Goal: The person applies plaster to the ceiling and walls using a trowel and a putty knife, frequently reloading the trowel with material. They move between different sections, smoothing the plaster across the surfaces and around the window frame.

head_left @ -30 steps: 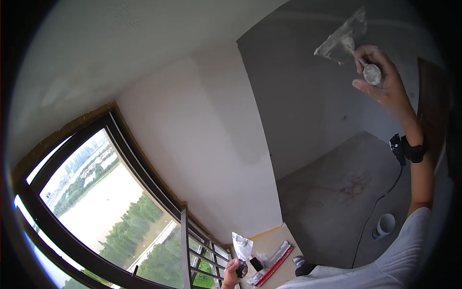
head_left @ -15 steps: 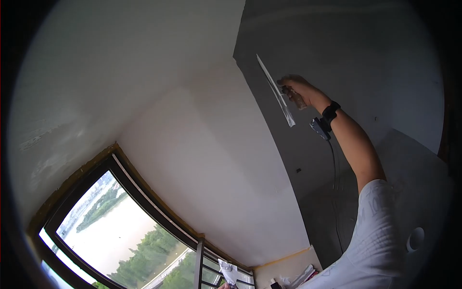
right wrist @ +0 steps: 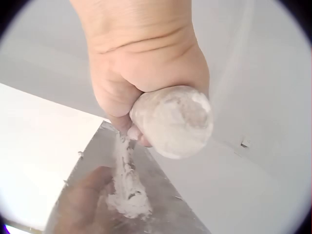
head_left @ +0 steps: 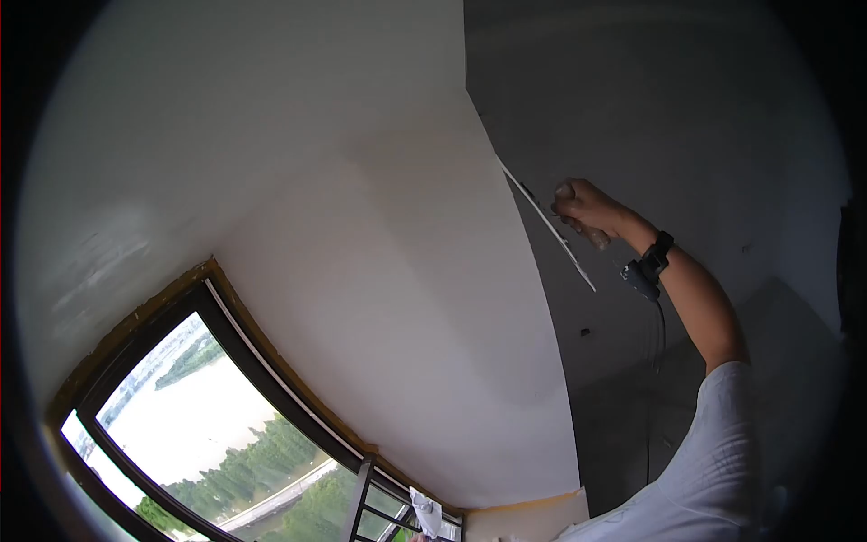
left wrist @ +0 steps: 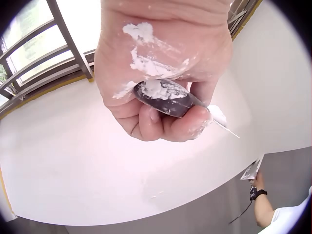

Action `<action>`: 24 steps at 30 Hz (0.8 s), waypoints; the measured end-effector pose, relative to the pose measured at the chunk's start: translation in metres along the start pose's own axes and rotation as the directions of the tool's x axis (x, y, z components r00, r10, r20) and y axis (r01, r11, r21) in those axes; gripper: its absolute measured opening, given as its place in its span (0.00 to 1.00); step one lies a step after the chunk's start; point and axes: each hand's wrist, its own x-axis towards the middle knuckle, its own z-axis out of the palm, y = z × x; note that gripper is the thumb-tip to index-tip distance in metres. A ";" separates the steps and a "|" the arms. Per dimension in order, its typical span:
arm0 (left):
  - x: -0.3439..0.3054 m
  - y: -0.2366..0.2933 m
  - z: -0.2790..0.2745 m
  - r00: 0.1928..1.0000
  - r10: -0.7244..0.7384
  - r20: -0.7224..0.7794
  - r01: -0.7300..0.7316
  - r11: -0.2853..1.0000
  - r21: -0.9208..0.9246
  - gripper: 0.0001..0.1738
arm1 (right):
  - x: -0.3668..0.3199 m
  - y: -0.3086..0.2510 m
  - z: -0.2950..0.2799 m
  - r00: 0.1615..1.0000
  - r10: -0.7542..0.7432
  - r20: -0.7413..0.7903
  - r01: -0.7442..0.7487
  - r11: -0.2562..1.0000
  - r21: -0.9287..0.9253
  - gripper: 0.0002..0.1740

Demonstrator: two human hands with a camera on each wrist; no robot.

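Note:
In the head view my right hand (head_left: 589, 208) grips the handle of a plastering trowel, its blade (head_left: 567, 246) seen edge-on. The blade's upper end overlaps the edge where the white wall (head_left: 433, 271) meets the grey wall (head_left: 686, 117). Up close in the right wrist view, the fingers wrap a thick pale trowel handle (right wrist: 173, 124), and white putty (right wrist: 131, 197) clings along the blade's back. My left hand (left wrist: 163, 53), smeared with putty, grips the dark handle (left wrist: 168, 102) of a putty knife. White putty on that knife (head_left: 424, 512) shows low in the head view.
A dark-framed window (head_left: 217, 334) with a railing (head_left: 388, 515) stands at the lower left. A pale ledge (head_left: 533, 517) lies at the bottom. The cable (head_left: 662, 334) hangs from the right wrist camera. Whitish patches mark the surface (head_left: 99, 257) above the window.
My right hand has swung the trowel left to the wall's edge, turning the blade edge-on. The view has tilted upward, so my left hand and its knife now sit at the bottom edge.

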 end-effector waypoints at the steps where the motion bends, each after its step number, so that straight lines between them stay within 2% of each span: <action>1: 0.009 0.001 0.005 1.000 -0.005 0.015 0.004 1.000 0.024 0.12 | -0.023 0.014 0.000 0.995 0.090 0.047 -0.089 0.996 -0.015 0.08; 2: 0.018 0.003 0.012 0.998 0.026 0.049 -0.029 0.998 0.058 0.13 | -0.044 0.021 -0.001 0.980 0.177 0.092 -0.174 0.984 -0.035 0.08; 4: 0.035 0.008 0.029 0.990 0.047 0.132 -0.061 0.993 0.105 0.14 | -0.074 0.015 -0.012 0.981 0.184 0.068 -0.153 0.935 -0.320 0.13; 5: 0.042 0.012 0.038 0.983 0.034 0.180 -0.057 0.990 0.125 0.15 | -0.079 0.019 -0.024 0.999 -0.022 0.046 0.041 0.888 -0.458 0.15; 6: 0.049 0.015 0.047 0.975 0.027 0.222 -0.056 0.990 0.127 0.16 | -0.081 0.017 -0.033 0.971 -0.233 0.057 0.221 0.780 -0.586 0.17; 7: 0.045 0.027 0.069 0.929 -0.004 0.370 -0.048 0.990 0.131 0.17 | -0.084 -0.018 -0.035 0.975 -0.221 0.031 0.190 0.752 -0.631 0.17; 8: 0.059 0.025 0.065 0.893 -0.085 0.443 0.000 0.982 0.189 0.19 | -0.085 -0.060 -0.033 0.978 -0.210 0.003 0.158 0.723 -0.673 0.18; 9: 0.076 0.026 0.062 0.846 -0.167 0.506 0.039 0.967 0.253 0.23 | -0.078 -0.081 -0.028 0.931 -0.365 -0.005 0.268 0.693 -0.669 0.18; 10: 0.085 0.021 0.062 0.811 -0.179 0.557 0.035 0.965 0.260 0.25 | -0.066 -0.098 -0.025 0.839 -0.543 0.022 0.362 0.529 -0.767 0.16; 12: 0.083 0.025 0.081 0.787 -0.189 0.587 0.014 0.957 0.290 0.25 | -0.028 -0.125 -0.011 0.662 -0.743 0.102 0.442 0.276 -0.854 0.10; 14: 0.084 0.029 0.095 0.740 -0.199 0.642 -0.031 0.944 0.329 0.25 | 0.010 -0.152 0.008 0.633 -0.739 0.230 0.447 0.106 -0.888 0.05; 16: 0.086 0.025 0.092 0.731 -0.193 0.655 -0.030 0.950 0.312 0.25 | 0.050 -0.168 0.034 0.753 -0.610 0.247 0.374 0.088 -0.923 0.03; 17: 0.088 0.023 0.089 0.726 -0.189 0.662 -0.029 0.952 0.304 0.25 | 0.068 -0.170 0.044 0.750 -0.610 0.256 0.378 0.077 -0.923 0.03; 19: 0.090 0.020 0.074 0.723 -0.172 0.669 -0.024 0.961 0.274 0.26 | 0.101 -0.170 0.063 0.689 -0.656 0.307 0.383 -0.029 -0.923 0.07; 21: 0.078 0.018 0.067 0.768 -0.081 0.635 -0.061 0.978 0.199 0.27 | 0.123 -0.165 0.072 0.657 -0.688 0.308 0.376 -0.055 -0.925 0.08; 22: 0.061 0.018 0.070 0.857 0.003 0.515 -0.059 0.994 0.091 0.19 | 0.133 -0.162 0.075 0.630 -0.716 0.299 0.365 -0.067 -0.929 0.08; 23: 0.062 0.011 0.064 0.860 0.001 0.510 -0.051 0.995 0.083 0.19 | 0.135 -0.162 0.077 0.631 -0.712 0.309 0.375 -0.069 -0.924 0.08; 24: 0.066 0.004 0.051 0.890 0.026 0.456 -0.077 0.993 0.092 0.19 | 0.135 -0.164 0.081 0.618 -0.730 0.292 0.312 -0.113 -0.943 0.08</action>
